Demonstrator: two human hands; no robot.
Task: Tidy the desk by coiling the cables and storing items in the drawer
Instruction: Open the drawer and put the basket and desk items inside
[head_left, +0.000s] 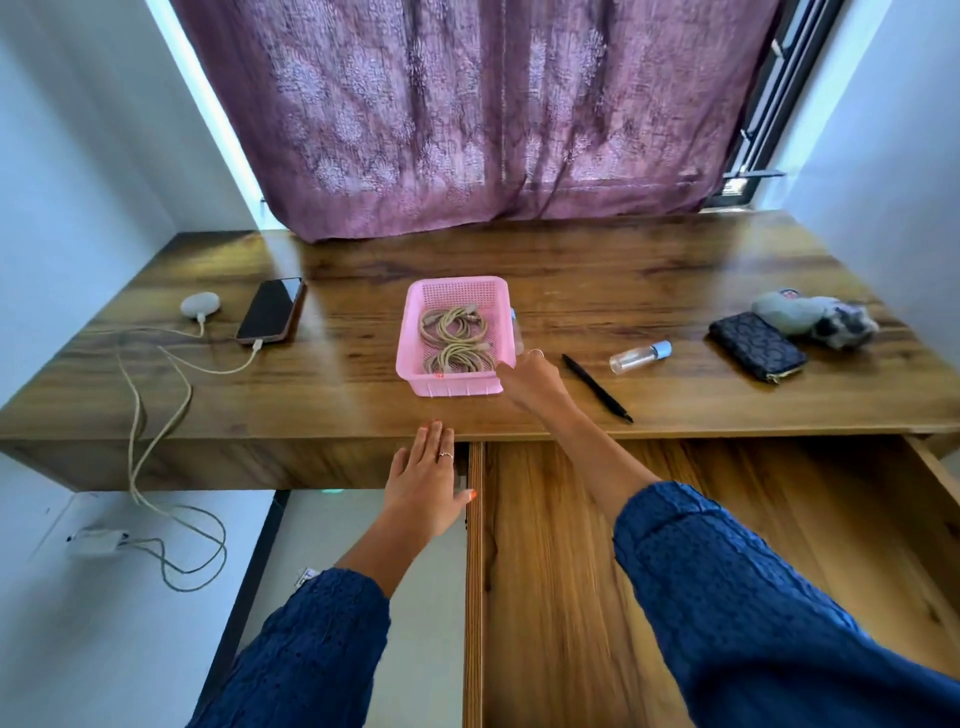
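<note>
Pink basket (451, 383) of coiled cables (454, 338) on the desk (597, 291), right hand (530, 382) gripping its near right corner, left hand (423, 480) flat and open against the desk's front edge, beside the pulled-out drawer (571, 571), pen (597, 387) just right of the right hand

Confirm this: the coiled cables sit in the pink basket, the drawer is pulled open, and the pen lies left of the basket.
One thing is wrong: the pen lies right of the pink basket, as the head view shows. The coiled cables are in it and the drawer is pulled open.
</note>
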